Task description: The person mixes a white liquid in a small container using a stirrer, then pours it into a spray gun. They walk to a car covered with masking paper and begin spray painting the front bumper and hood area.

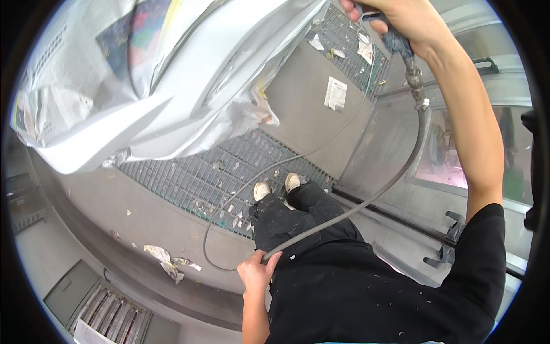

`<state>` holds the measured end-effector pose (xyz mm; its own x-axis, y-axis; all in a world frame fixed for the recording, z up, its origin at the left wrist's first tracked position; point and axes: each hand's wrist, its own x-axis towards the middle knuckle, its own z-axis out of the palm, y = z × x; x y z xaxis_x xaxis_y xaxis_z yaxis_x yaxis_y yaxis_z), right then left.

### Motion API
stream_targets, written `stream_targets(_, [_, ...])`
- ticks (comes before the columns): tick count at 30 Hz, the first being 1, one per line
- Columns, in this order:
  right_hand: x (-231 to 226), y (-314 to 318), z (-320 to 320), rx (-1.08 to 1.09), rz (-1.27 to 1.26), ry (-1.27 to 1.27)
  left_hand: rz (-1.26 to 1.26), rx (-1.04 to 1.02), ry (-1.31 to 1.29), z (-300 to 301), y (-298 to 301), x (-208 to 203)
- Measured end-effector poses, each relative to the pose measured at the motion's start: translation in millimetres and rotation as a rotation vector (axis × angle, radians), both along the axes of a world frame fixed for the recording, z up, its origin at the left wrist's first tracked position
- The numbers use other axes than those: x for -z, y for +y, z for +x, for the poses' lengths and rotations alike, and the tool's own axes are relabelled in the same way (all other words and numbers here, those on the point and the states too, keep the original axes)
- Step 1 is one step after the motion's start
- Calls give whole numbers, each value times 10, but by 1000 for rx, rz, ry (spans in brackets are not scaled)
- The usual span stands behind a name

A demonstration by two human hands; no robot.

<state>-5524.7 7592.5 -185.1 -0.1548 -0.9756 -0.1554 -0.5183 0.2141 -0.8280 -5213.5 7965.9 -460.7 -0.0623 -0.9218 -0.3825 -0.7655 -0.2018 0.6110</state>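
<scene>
My right hand [401,20] is raised at the top right, its fingers wrapped round the grip of a spray gun [396,45]; the gun's front is mostly hidden by the fingers and the top edge. From a metal coupling [415,83] under the grip, a grey air hose [395,178] curves down across my body. Down at my waist, my left hand [256,270] is closed round that hose. A large silvery-white car body panel [177,112], partly masked with newspaper [63,106] and film, fills the upper left, to the left of the gun and apart from it.
My shoes [262,190] stand on a metal floor grating [200,178] strewn with scraps. The hose loops over the floor beside my legs. Crumpled masking paper [164,261] and a newspaper sheet [336,93] lie on the floor. A wall with a window [444,152] and latches [441,258] stands at right.
</scene>
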Motion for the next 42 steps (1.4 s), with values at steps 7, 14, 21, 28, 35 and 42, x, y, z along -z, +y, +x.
stream_targets(7, [-166, -798, -1257, -22, -124, -14, -77, -13, 30, -829, -705, -161])
stream_targets(14, [-357, -1684, -2523, 3, -204, 41, -26, -35, 53, -1917, -1314, -409])
stream_targets(21, [-324, -2551, -3515, 59, -265, -18, -33, -72, 43, -2678, -1791, -561])
stream_targets(28, [389, -3161, -4221, 197, -416, -58, -114, -139, -113, -2934, -1988, -291])
stream_targets(35, [1538, -2336, -3905, 136, -344, -277, -72, -164, -269, -2500, -1797, -38])
stream_targets(42, [1800, -1004, -2997, -145, -244, -353, -55, -61, -369, -1986, -1069, 41])
